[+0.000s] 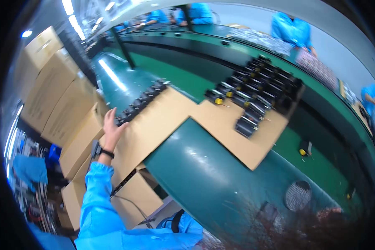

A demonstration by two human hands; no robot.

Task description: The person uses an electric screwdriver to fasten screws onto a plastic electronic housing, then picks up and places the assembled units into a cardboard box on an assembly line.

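Observation:
My left hand [112, 130], in a blue sleeve with a black band at the wrist, reaches up on the left. Its fingers are spread, with nothing seen in them. Beside the thumb, at the near end, begins a slanting row of black parts [139, 103] along the edge of a cardboard sheet [154, 121]. Blur hides whether the hand touches the nearest part. Further right, several black parts [258, 85] with yellow and silvery bits stand close together on another cardboard piece [254, 152]. My right hand is out of view.
Cardboard boxes [56, 91] are stacked at left, with an open box [133, 200] below the green table [187, 158]. One loose black-and-yellow part [306, 148] and a round grey textured piece [298, 196] lie at right. Co-workers in blue [291, 29] sit across the line.

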